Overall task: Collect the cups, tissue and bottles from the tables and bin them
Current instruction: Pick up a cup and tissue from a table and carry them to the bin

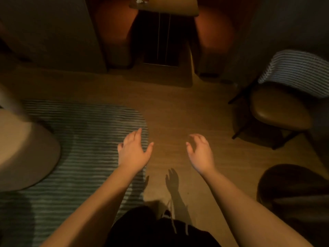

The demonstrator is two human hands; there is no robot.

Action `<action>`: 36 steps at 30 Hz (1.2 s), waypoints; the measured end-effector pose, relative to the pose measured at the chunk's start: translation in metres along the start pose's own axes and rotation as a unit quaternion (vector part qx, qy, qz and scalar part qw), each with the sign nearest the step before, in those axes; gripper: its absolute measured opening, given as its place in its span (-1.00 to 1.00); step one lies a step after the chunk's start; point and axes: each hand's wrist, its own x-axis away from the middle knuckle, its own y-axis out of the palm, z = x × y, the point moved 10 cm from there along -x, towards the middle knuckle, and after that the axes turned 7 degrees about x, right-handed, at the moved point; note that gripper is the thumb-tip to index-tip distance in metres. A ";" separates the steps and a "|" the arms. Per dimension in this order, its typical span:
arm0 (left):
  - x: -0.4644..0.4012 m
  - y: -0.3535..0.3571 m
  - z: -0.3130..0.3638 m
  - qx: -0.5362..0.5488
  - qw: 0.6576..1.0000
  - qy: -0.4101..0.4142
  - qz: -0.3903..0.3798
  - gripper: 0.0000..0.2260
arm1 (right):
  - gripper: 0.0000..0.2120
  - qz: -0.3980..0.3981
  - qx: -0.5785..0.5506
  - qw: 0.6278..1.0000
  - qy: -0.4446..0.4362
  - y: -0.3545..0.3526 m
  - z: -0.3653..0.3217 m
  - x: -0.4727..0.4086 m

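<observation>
Both hands are out in front at the lower middle of the frame, empty. The left hand (132,151) is flat with fingers spread, its grip wide open and holding nothing; the right hand (200,152) is loosely curled, its grip also open and empty. They hang over bare floor (178,111), touching nothing.

This looks like a walking stretch between pickups: no cup, tissue or bottle is in hand, and no bin can be seen. The only likely task thing is a pale scrap at the top edge, on the far counter (165,6) in the upper middle; it is too small and dim to say what it is. A second counter (26,148) at the left edge shows nothing on the part in view.

The next move probably calls for crossing the floor to the far counter and reaching over its near edge.

Around: a striped rug (80,122) at lower left, a chair (281,111) with a striped back at right, two reddish seats flanking the far counter, and a dark round shape at lower right. The path straight ahead is open; the chair legs at right intrude slightly.
</observation>
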 end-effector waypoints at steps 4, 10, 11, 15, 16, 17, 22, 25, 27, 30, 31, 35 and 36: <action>-0.107 0.009 0.025 0.003 1.000 -0.027 0.006 -0.34 | -0.62 -0.009 -0.002 1.000 0.003 -0.006 0.000 -0.110; -0.299 0.039 0.039 0.032 0.999 -0.037 -0.006 -0.36 | -0.62 -0.031 -0.014 0.999 -0.003 0.012 0.000 -0.301; -0.337 0.041 0.039 0.034 0.999 -0.041 -0.005 -0.36 | -0.61 -0.034 -0.021 0.999 -0.002 0.016 -0.002 -0.340; -0.495 0.033 0.042 0.037 0.998 -0.042 0.002 -0.37 | -0.61 -0.031 -0.017 0.999 0.023 0.023 -0.020 -0.505; -0.534 0.026 0.043 0.037 0.998 -0.045 0.005 -0.37 | -0.62 -0.025 -0.010 0.999 0.029 0.021 -0.025 -0.543; -0.572 0.019 0.045 0.034 0.998 -0.047 0.010 -0.38 | -0.62 -0.021 -0.003 0.999 0.032 0.018 -0.030 -0.579; -0.734 -0.011 0.067 0.029 0.998 -0.045 0.022 -0.36 | -0.60 -0.019 0.000 0.998 0.055 0.007 -0.051 -0.738; -0.821 -0.014 0.074 0.024 0.998 -0.050 0.018 -0.36 | -0.62 -0.024 -0.018 0.999 0.037 0.008 -0.074 -0.825; -0.878 -0.013 0.076 0.021 0.998 -0.048 0.020 -0.36 | -0.63 -0.017 -0.028 0.999 0.023 0.014 -0.088 -0.885; -0.964 -0.008 0.078 0.031 0.998 -0.043 0.034 -0.36 | -0.64 -0.007 -0.017 1.000 -0.008 0.028 -0.107 -0.980; -0.995 -0.005 0.079 0.032 0.998 -0.047 0.040 -0.36 | -0.64 -0.007 -0.017 1.000 -0.012 0.033 -0.111 -1.015; -1.130 0.003 0.084 0.057 0.993 -0.086 0.050 -0.36 | -0.64 -0.017 -0.034 0.998 -0.040 0.048 -0.126 -1.158; -1.162 0.002 0.088 0.061 0.993 -0.093 0.048 -0.36 | -0.64 -0.025 -0.033 0.998 -0.044 0.049 -0.131 -1.192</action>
